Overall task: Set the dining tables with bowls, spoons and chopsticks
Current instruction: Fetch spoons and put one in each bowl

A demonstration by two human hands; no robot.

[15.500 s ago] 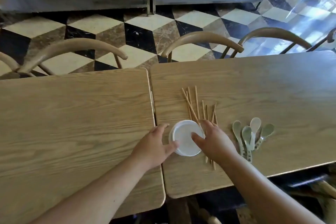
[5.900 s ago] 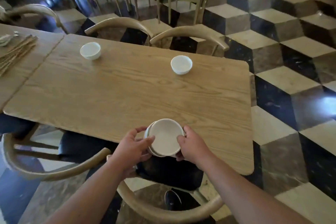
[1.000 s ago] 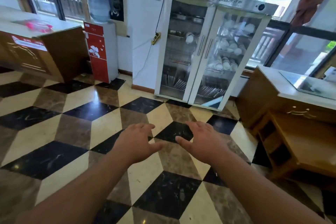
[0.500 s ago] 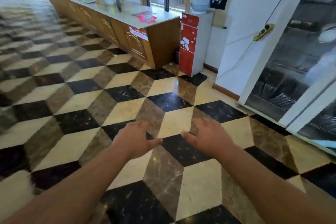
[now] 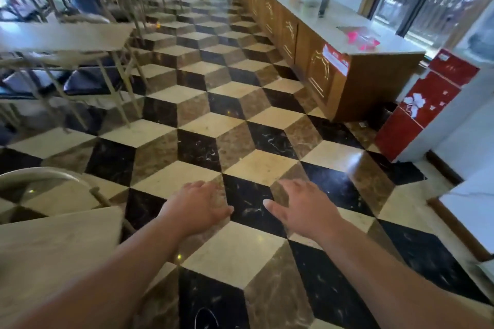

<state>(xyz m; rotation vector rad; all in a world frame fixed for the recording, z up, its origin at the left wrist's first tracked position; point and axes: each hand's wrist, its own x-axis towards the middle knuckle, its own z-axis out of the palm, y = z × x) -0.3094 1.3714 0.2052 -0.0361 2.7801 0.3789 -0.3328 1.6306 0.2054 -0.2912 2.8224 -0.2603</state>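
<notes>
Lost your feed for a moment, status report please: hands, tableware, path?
Left hand and right hand open, empty, over the tiled floor. No bowls, spoons or chopsticks in view. Table corner lower left; path ahead open.

Bright window daylight, motion blur, glossy glare

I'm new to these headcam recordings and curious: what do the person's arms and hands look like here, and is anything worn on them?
Both forearms are bare for their whole visible length, with no sleeve showing. The left hand and right hand wear no gloves, and no ring, watch or bracelet can be seen. The picture is slightly blurred, so very small details cannot be ruled out.
</notes>
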